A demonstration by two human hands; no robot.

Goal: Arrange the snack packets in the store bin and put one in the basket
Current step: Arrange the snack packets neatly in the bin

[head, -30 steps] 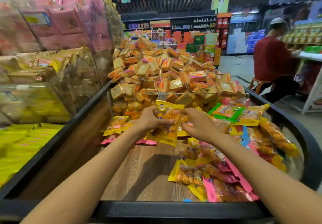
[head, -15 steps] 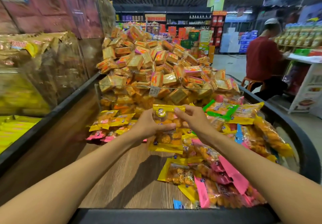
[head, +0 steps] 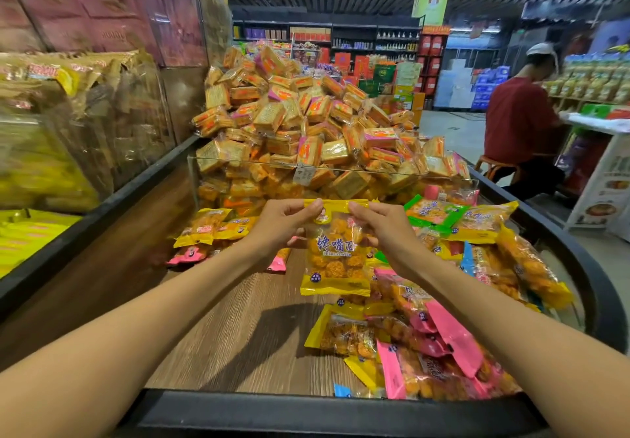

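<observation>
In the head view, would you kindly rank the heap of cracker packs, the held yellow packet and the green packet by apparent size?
1. heap of cracker packs
2. yellow packet, though it is nearer the camera
3. green packet, partly covered

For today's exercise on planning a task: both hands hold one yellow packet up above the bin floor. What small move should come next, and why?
Probably lower the yellow packet onto the bare wood floor at the left. The left hand and right hand pinch its top corners, it hangs clear, and no basket is in view.

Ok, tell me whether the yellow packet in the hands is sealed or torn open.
Sealed: the yellow packet hangs intact, top strip unbroken between left hand and right hand.
</observation>
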